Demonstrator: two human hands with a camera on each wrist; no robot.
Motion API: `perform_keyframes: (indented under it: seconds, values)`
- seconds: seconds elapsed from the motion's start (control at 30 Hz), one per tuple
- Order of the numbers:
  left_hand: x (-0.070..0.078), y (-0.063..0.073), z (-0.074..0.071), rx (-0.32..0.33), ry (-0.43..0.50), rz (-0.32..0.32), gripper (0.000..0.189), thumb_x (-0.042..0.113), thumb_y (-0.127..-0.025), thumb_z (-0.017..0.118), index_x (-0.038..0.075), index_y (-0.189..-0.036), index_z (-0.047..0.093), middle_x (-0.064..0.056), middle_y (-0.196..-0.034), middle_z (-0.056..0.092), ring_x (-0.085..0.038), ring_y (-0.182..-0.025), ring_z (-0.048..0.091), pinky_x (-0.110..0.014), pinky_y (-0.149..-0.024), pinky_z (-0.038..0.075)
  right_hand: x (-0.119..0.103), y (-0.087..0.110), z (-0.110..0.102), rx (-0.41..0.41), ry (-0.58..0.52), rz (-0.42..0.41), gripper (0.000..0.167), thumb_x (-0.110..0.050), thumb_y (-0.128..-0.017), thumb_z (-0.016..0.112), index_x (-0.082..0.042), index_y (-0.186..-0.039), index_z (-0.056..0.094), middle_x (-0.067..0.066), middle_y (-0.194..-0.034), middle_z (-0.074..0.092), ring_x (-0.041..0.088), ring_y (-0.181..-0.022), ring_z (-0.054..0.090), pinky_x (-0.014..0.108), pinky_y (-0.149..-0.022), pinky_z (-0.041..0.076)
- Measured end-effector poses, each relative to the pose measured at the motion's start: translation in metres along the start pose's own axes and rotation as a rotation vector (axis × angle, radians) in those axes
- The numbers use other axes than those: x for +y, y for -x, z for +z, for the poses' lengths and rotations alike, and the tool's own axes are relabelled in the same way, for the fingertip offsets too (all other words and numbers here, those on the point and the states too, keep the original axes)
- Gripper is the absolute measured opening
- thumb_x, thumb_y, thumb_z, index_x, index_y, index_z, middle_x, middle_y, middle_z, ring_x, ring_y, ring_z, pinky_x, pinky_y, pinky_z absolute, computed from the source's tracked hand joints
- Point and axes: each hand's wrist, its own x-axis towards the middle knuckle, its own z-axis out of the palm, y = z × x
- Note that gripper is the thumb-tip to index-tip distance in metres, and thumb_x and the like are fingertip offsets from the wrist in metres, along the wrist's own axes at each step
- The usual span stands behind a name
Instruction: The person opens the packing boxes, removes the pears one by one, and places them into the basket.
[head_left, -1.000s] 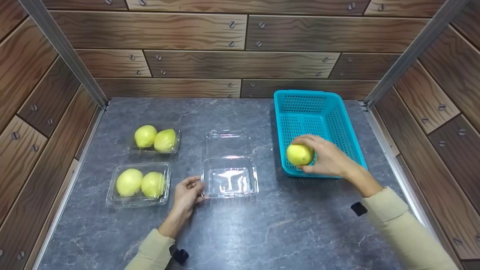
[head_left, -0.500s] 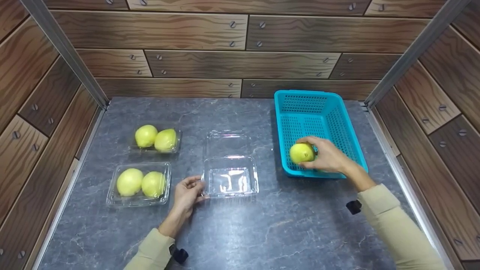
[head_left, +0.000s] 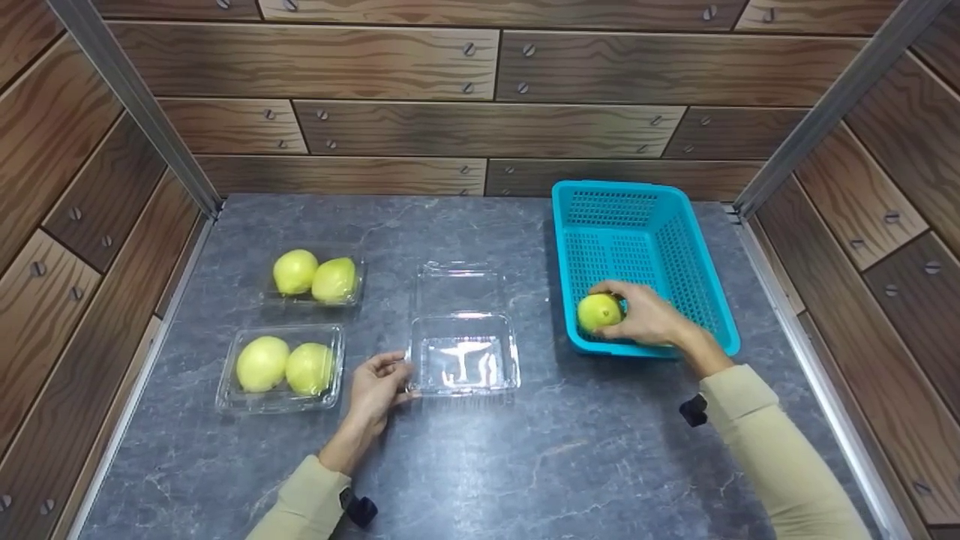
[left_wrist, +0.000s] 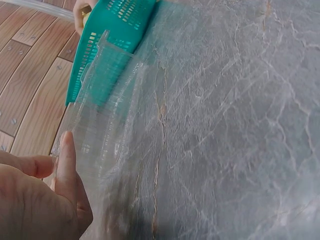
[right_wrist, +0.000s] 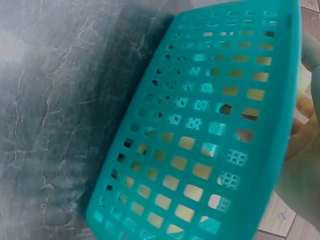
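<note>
My right hand point(head_left: 649, 313) grips a round yellow-green fruit point(head_left: 599, 312) by its sides, inside the front left corner of the blue perforated basket point(head_left: 697, 247). Through the basket's holes in the right wrist view, more yellow shows behind the wall point(right_wrist: 235, 190); the hand hides most of it from above. At the middle of the table lies a clear plastic clamshell box point(head_left: 465, 360) with its lid point(head_left: 461, 285) folded back. My left hand point(head_left: 375, 390) pinches its left edge between thumb and fingers, seen closely in the left wrist view, where the box point(left_wrist: 107, 125) looks see-through.
Two clear boxes stand at the left, a nearer box point(head_left: 225, 390) and a farther box point(head_left: 360, 289), each with two yellow-green fruits inside. Wood-patterned walls point(head_left: 390, 127) with metal corner posts point(head_left: 142, 112) enclose the grey marbled table point(head_left: 525, 465).
The right hand has sunk lower into the basket with the fruit, which has turned slightly. The left hand and the clear boxes have stayed in place.
</note>
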Motion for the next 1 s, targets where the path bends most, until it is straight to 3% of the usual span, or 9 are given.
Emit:
perform_keyframes:
  seconds: [0.37,1.0]
  values:
    - [-0.001,-0.001,0.001,0.003,0.010,-0.003,0.036,-0.006,-0.092,0.068,-0.012,-0.126,0.060,0.001,-0.084,0.056,-0.009,-0.068,0.057,-0.022,-0.055,0.065,0.007,-0.005,0.005,-0.052,0.033,-0.012,0.065,-0.022,-0.085,0.086,-0.007,-0.142,0.060,0.018,-0.137,0.067,0.034,-0.114,0.066,0.047,-0.087,0.061]
    - [-0.003,-0.003,0.002,-0.007,0.029,0.001,0.036,-0.007,-0.092,0.067,-0.014,-0.127,0.059,0.001,-0.085,0.055,-0.008,-0.068,0.057,-0.021,-0.054,0.065,0.014,-0.009,0.014,-0.052,0.043,-0.044,0.059,-0.019,-0.086,0.086,-0.005,-0.138,0.062,0.020,-0.136,0.067,0.038,-0.116,0.066,0.055,-0.091,0.061]
